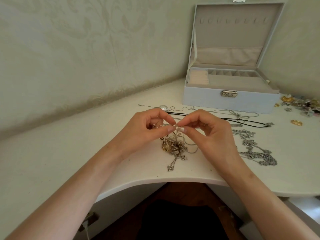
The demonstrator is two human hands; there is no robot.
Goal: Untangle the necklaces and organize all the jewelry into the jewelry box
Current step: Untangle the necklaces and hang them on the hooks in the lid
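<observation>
A tangled bundle of necklaces (174,148), silver and gold with flower pendants, lies on the white table near its front edge. My left hand (149,129) and my right hand (207,132) meet just above it, each pinching a thin chain of the bundle between thumb and forefinger. The pale blue jewelry box (228,101) stands open at the back right, its beige compartments bare. A black cord necklace (245,121) and thin silver chains (242,114) lie in front of the box. Chunky silver necklaces (258,155) lie right of my right hand.
Small brooches and earrings (304,104) are heaped at the far right edge, with a gold ring-shaped piece (296,122) near them. A silver heart pendant (163,107) lies behind my left hand. Wallpapered walls close the corner behind the table; the front edge curves inward.
</observation>
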